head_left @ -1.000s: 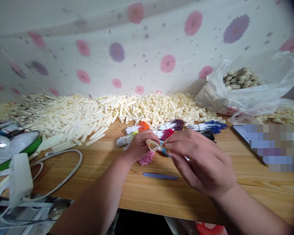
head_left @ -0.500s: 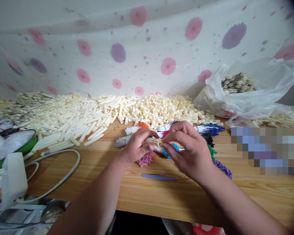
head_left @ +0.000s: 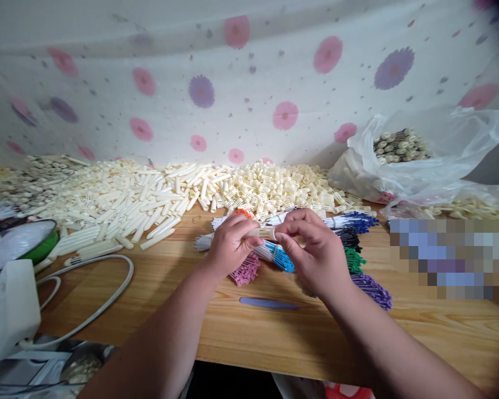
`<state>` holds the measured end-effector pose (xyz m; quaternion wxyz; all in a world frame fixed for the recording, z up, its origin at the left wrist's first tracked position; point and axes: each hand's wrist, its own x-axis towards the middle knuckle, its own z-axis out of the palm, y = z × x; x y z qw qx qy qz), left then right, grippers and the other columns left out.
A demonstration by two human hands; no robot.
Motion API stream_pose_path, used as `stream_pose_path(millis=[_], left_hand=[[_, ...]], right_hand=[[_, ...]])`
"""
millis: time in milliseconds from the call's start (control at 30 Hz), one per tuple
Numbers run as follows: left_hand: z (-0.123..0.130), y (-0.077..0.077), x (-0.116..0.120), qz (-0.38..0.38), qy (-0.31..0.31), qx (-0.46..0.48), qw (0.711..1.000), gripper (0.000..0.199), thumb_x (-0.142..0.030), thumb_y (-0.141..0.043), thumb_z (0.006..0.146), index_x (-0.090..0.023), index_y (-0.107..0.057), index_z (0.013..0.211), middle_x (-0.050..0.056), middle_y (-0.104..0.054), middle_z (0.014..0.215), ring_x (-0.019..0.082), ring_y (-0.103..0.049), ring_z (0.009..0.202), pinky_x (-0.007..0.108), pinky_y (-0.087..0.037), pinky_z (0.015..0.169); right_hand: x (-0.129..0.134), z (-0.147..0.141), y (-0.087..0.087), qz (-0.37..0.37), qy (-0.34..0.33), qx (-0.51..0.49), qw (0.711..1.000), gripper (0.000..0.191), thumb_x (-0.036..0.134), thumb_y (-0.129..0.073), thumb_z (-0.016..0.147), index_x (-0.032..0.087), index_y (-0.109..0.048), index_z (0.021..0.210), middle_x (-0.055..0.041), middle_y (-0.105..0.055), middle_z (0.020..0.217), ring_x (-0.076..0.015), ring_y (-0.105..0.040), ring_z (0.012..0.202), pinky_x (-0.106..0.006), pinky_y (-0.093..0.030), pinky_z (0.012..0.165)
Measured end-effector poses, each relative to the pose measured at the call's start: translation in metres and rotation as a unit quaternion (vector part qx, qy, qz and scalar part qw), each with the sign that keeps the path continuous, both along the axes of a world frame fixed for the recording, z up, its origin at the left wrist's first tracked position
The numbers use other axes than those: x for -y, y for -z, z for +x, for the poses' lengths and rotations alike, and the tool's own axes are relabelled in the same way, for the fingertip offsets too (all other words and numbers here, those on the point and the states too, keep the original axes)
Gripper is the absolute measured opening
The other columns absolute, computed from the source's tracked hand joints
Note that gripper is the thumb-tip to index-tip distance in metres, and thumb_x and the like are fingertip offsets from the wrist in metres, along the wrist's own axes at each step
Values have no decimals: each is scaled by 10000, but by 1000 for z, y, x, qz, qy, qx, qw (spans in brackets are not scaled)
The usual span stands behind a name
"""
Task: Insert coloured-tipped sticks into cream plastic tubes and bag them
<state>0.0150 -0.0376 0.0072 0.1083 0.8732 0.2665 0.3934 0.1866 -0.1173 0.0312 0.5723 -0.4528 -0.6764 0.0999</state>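
A short cream slotted plastic pen barrel (head_left: 264,233) is held level above the table between both hands. My left hand (head_left: 234,244) is closed around its left end, thumb below and fingers on top. At the right end, my right hand (head_left: 318,249) pinches with thumb and index finger; whatever small part may lie under the fingertips is hidden. Below and behind the hands lie bundles of thin white pen refills with coloured tips: light blue (head_left: 283,258), pink (head_left: 245,270), green (head_left: 354,260), purple (head_left: 374,291), black (head_left: 350,239) and dark blue (head_left: 361,223).
A flat lavender tool (head_left: 268,303) lies in front of the hands. Along the back spread piles of cream tubes (head_left: 158,199) and slotted pieces (head_left: 286,185). Plastic bags (head_left: 357,166) of parts stand at right. A white cable (head_left: 127,277) loops at left beside a white box (head_left: 16,310).
My right hand has shifted slightly left and down, its fingertips now closer against the barrel's end. More of the light blue bundle shows. The whole view has moved a little.
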Motion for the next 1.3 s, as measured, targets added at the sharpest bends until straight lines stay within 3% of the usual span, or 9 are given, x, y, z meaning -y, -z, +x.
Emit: stream_pose_path(millis=[200,333,467,533,600,700,833,933,1300], left_hand=[[-1,-3,1,15,-19,4,1000,459,-586,-428,836,-170,-618,813,49,-548,763,183,-480,755,296,-366,690],[-5,-1,-6,-115,-45,110,986,402,-564,-493,819,-174,-576,773,10,-506,699,152,-467,690,261,-360,636],[-9,4,-22,-260,-95,361,890,340,-513,-561,798,-176,-527,763,-44,-411,593,88,-377,524,217,-322,525],[-9,6,-28,-303,-88,423,849,303,-457,-629,758,-173,-525,769,-58,-391,580,67,-339,485,201,-293,481],[-7,9,-29,-334,-77,433,834,276,-401,-666,727,-167,-527,768,-68,-378,563,56,-317,466,190,-267,454],[-1,15,-27,-355,-72,410,837,259,-379,-663,719,-162,-524,739,-79,-361,530,53,-306,453,187,-255,443],[6,26,-23,-325,-82,331,882,248,-378,-652,717,-151,-551,711,-55,-451,557,76,-404,516,201,-332,508],[7,32,-25,-299,-95,284,906,246,-378,-643,717,-147,-565,687,-30,-513,595,100,-458,571,216,-365,553],[7,35,-26,-282,-103,266,916,239,-385,-628,726,-150,-588,714,-27,-534,615,113,-479,588,219,-376,579]], right_hand=[[-4,0,6,-77,-70,-109,989,113,220,-579,826,200,-678,777,-39,-561,841,-164,-553,845,-339,-452,784],[-8,2,8,-49,-61,-131,988,122,246,-561,848,208,-677,852,-48,-600,911,-168,-563,915,-338,-450,825],[-15,-14,15,-103,-76,77,989,119,171,-540,839,183,-658,825,-40,-651,807,-144,-593,768,-266,-454,711],[-19,-28,19,-145,-69,238,958,156,153,-516,844,181,-667,813,-52,-662,798,-151,-598,751,-257,-445,688],[-21,-42,21,-167,-30,372,913,188,178,-494,860,178,-674,807,-76,-663,822,-181,-605,789,-271,-443,687],[-23,-57,23,-186,24,482,856,204,214,-484,867,158,-676,825,-107,-658,853,-220,-607,831,-285,-450,679],[-23,-64,23,-195,61,519,830,220,163,-457,854,134,-675,851,-128,-659,864,-241,-612,828,-291,-462,651],[-22,-66,25,-188,67,530,824,240,106,-429,839,123,-668,841,-133,-662,853,-239,-611,809,-282,-461,616],[-20,-53,28,-170,38,517,838,203,167,-449,857,154,-652,858,-109,-656,870,-243,-607,839,-306,-469,670]])
